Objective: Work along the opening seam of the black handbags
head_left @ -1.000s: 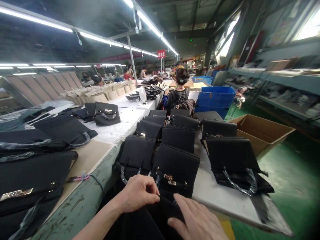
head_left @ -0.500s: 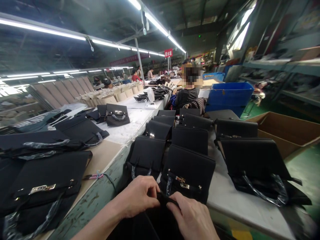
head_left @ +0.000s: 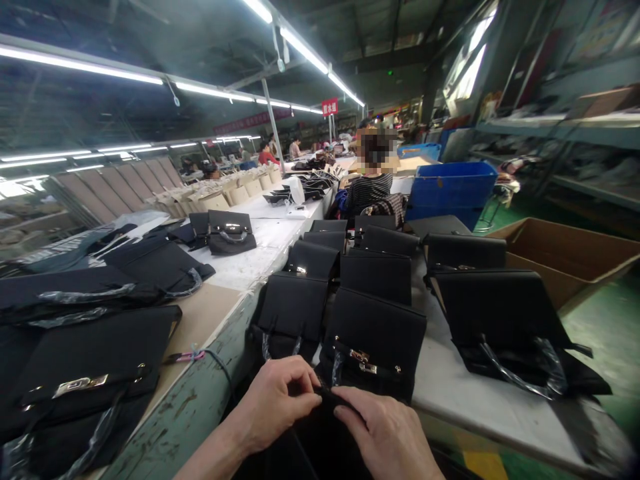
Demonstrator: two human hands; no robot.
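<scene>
Your right hand [head_left: 387, 427] moved nearer your left hand [head_left: 274, 395]; both sets of fingers [head_left: 307, 403] pinch black material [head_left: 323, 443]; work looks unfinished.

Below the left hand [head_left: 280, 403] and right hand [head_left: 383, 427], the black material [head_left: 323, 440] pinched between them runs off the bottom edge, too dark for its shape to show. The hands hide the lower part of the nearest bag [head_left: 375, 327] beyond them. Lower left of them, a wrapped handle [head_left: 97, 433] is cut off. Right of them, blur swallows the far shelves [head_left: 575, 193]. Far ahead, a co-worker's [head_left: 370, 191] head is pixelated.
</scene>
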